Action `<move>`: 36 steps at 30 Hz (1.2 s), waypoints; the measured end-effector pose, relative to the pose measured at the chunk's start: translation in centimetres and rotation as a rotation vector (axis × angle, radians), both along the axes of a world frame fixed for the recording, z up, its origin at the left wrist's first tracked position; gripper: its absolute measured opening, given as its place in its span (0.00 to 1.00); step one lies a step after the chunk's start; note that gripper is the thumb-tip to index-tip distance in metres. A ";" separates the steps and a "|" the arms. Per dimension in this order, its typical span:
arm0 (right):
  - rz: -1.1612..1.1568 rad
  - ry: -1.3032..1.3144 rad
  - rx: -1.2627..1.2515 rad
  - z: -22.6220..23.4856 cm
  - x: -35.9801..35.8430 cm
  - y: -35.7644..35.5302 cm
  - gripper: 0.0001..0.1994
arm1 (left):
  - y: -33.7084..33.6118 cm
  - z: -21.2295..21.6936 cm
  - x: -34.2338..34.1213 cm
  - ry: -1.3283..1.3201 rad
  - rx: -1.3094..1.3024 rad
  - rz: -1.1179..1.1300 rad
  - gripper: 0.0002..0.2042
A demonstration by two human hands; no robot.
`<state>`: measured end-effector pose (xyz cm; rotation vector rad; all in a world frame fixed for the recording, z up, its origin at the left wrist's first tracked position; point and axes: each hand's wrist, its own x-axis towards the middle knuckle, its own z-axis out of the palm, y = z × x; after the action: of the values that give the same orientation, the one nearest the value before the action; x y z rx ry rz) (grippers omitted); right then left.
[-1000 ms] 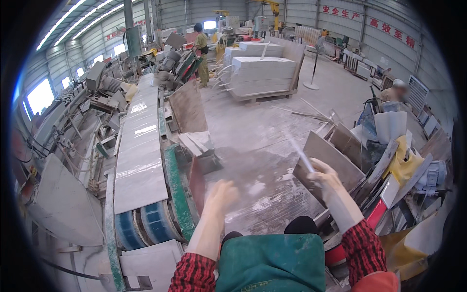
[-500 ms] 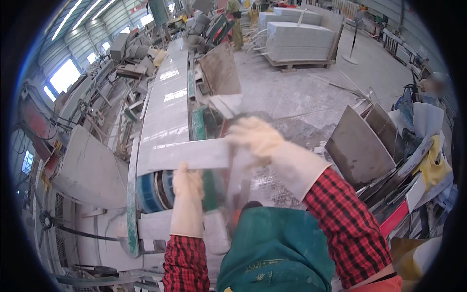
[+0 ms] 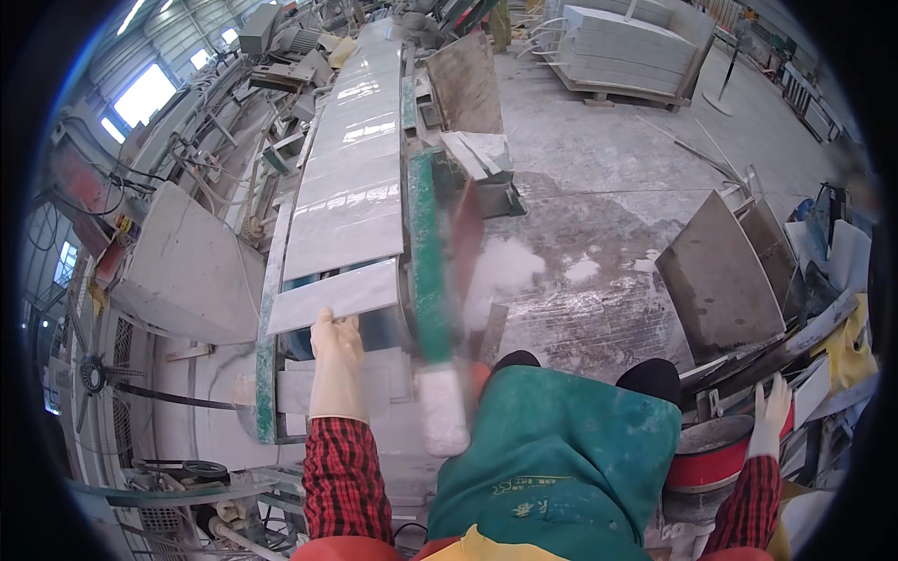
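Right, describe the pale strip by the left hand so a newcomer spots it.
Find the long line of glossy pale slabs running away on the left. At its near end, the gloved left hand touches the near edge of a pale strip. Unlike the slabs beyond, it lies askew, a gap parting it from them.

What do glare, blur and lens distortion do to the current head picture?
In the head view, glare streaks the glossy slabs; at its upper left, the window is blown out; straight edges bend near its black rim; the reddish panel looks smeared, the left hand sharper.
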<state>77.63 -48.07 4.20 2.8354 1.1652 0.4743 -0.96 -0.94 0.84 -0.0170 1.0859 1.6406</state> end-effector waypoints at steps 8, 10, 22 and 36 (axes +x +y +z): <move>-0.088 0.114 0.226 -1.1 -3.1 -1.5 0.28 | 2.6 -2.6 -1.2 -0.072 -0.101 -0.048 0.21; -0.132 0.146 0.246 -0.8 -4.0 -1.9 0.28 | 3.1 -2.1 -0.3 -0.106 -0.091 -0.054 0.24; -0.106 0.152 0.282 -0.8 -5.6 -1.5 0.29 | 3.4 -0.8 -0.2 0.006 -0.212 -0.047 0.18; -0.198 0.164 0.190 0.0 -8.6 0.0 0.31 | 2.4 3.8 -0.7 0.384 -0.363 -0.281 0.16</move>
<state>69.05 -48.11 4.20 3.1644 0.8888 0.3655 -1.68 1.48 4.65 0.2117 1.5923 1.2043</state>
